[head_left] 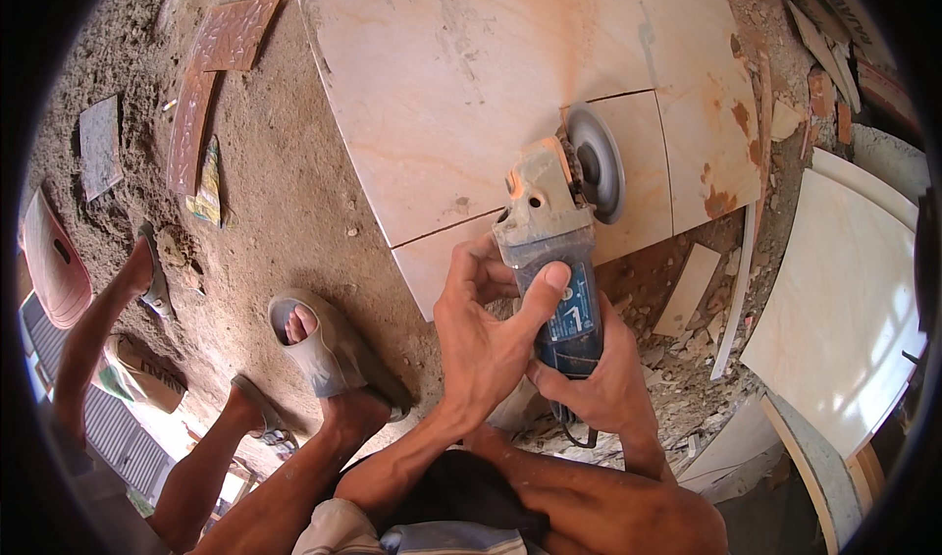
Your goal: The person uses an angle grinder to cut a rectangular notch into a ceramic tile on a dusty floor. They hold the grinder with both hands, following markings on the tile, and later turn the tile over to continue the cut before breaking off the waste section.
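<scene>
One dusty, blue-bodied angle grinder [581,312] is clasped by the left hand [483,337] at its middle and the right hand [610,383] at its rear, its round grey disc [601,162] beyond the grip, over cream marbled tile [422,133].

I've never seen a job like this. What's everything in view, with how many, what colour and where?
Grinder: 1, blue and grey with orange, centre, in both hands
Disc: 1, grey, on the grinder's head
Slab: 1, cream with dark lines, on the ground
Brown pieces: 2, upper left
Flat piece: 1, grey, left
Wrapper: 1, multicoloured, beside the lower brown piece
Sack: 1, pale, lower left
Pale tiles: several, cream, right
Rubble: uncountable, mixed, right of the grinder
Another person's legs: 2, left
Own sandal: 1 clear, grey-brown, left of the hands
Left hand: 1, grinder's left side
Right hand: 1, grinder's right side
</scene>
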Demonstrator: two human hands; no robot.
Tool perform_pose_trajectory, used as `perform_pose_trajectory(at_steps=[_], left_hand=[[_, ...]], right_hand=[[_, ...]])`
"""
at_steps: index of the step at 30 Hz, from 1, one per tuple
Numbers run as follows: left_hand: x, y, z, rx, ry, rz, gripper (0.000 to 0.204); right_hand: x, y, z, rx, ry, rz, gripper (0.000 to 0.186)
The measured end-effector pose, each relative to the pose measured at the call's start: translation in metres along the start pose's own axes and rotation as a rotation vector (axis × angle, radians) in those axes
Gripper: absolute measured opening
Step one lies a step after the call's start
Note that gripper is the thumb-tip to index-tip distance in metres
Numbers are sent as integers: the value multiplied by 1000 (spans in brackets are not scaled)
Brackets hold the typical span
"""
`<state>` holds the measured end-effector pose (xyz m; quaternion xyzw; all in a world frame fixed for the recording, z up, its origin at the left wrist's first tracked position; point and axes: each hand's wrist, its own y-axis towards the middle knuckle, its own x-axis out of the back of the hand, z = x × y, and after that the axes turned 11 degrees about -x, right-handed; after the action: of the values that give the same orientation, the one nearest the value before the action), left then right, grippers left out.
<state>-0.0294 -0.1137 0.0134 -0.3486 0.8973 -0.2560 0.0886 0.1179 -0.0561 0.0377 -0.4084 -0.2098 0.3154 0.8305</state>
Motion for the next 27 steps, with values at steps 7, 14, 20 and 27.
perform_pose_trajectory(at_steps=[7,14,20,27], left_hand=[[-1,0,-1,-1,18,-8,63],[-1,0,-3,6,9,-9,64],[-2,1,-1,-2,-2,-12,64],[-2,1,5,-16,-20,-10,65]], right_hand=[[1,1,-3,-3,-21,-5,66],[1,2,-5,-22,-8,2,66],[0,3,-5,-23,0,-1,67],[1,5,-8,-6,-14,4,67]])
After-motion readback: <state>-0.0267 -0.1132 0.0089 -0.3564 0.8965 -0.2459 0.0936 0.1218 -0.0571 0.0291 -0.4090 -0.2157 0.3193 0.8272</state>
